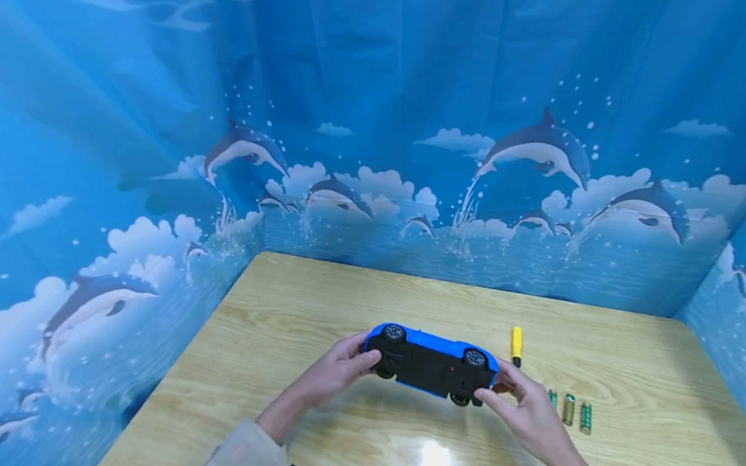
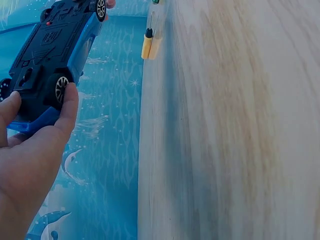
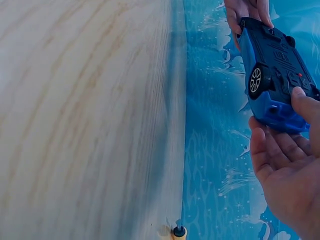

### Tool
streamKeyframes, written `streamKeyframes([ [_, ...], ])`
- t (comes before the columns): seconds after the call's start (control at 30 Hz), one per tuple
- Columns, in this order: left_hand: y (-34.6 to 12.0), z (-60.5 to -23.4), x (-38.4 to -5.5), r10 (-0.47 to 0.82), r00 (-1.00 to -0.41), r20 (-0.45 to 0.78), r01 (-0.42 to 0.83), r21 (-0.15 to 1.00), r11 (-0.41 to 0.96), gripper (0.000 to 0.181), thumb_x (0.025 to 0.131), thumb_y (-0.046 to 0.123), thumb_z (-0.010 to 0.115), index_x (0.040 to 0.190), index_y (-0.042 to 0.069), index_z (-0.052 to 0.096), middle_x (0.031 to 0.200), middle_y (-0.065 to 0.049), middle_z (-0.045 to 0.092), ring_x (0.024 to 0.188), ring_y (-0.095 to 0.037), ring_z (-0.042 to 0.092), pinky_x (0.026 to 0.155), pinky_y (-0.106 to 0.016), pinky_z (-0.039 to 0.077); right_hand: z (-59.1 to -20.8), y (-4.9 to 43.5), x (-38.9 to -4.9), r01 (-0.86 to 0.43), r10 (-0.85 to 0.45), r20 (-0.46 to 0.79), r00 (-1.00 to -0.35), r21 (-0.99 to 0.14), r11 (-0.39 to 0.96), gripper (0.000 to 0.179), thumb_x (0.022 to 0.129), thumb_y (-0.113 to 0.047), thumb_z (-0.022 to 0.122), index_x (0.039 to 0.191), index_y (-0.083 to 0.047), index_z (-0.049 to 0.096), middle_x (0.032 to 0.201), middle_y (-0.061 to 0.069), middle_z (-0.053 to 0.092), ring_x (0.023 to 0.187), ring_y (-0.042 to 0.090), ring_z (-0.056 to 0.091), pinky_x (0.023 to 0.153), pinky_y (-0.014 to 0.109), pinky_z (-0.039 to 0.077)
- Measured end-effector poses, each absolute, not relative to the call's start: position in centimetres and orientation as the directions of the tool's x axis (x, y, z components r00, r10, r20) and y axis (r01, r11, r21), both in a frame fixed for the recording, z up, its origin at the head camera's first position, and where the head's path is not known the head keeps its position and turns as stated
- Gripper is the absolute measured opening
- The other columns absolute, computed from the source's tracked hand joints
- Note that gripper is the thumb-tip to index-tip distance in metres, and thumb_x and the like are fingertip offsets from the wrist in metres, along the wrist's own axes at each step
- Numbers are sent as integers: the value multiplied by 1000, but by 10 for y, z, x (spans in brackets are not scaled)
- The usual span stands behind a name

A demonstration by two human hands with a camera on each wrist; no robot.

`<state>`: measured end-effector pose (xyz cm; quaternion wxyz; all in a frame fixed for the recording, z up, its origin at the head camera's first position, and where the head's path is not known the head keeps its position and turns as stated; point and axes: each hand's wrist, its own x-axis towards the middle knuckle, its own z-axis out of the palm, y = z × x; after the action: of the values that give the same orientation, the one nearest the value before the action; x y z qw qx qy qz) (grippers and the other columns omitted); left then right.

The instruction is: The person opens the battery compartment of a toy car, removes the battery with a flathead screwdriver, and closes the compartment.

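Observation:
A blue toy car (image 1: 431,364) is held up over the table on its side, its black underside facing me. My left hand (image 1: 337,370) grips one end, with the thumb on the underside and the fingers behind. At the other end my right hand (image 1: 530,413) holds it the same way. In the left wrist view, the left fingertips lie by a wheel (image 2: 61,89) with silver spokes. The right wrist view shows the right thumb (image 3: 300,95) pressed on the black base near a small red part (image 3: 300,75). The car's roof is hidden.
To the right of the car, a screwdriver with a yellow handle (image 1: 516,343) lies on the wooden table (image 1: 301,293). Nearer me, three green and gold batteries (image 1: 568,410) lie side by side, close to the right hand. Blue dolphin-print curtains (image 1: 383,115) hang around the table.

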<state>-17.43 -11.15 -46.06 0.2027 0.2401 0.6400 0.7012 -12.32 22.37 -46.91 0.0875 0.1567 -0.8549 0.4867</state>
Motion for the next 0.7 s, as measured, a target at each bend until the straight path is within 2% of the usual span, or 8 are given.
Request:
streamKeyframes([
  [0.17,-112,-460,-176,586,-810,25,-9,998,-56,55,110,19,50,160,4,33,150,-21,48,136,-32,52,112,-46,47,-469,225,-123,-360,-188,307,-933,-802,476,54,93,-13,78,141,-1,59,100,-7,72,92,9,67,89,29,60],
  [0.33,-111,-458,-177,579,-815,5,-11,1000,-25,55,109,17,52,160,6,34,152,-22,47,131,-34,57,110,-43,50,-472,226,-126,-405,-208,348,-914,-806,432,51,91,-8,79,139,-5,61,105,-3,74,92,9,67,85,25,60],
  [0.53,-111,-459,-179,591,-807,11,-3,1000,-24,56,108,13,53,160,3,33,151,-27,46,121,-45,62,108,-42,51,-474,227,-129,-463,-220,408,-886,-802,379,49,86,1,80,133,-2,64,108,4,75,94,8,69,85,19,59],
  [0.7,-111,-460,-180,591,-807,-3,-22,999,-25,55,107,9,53,159,5,36,153,-29,41,122,-44,62,111,-45,49,-474,227,-130,-473,-211,424,-881,-802,364,49,83,5,81,129,-1,65,112,11,73,95,7,69,85,18,59],
])
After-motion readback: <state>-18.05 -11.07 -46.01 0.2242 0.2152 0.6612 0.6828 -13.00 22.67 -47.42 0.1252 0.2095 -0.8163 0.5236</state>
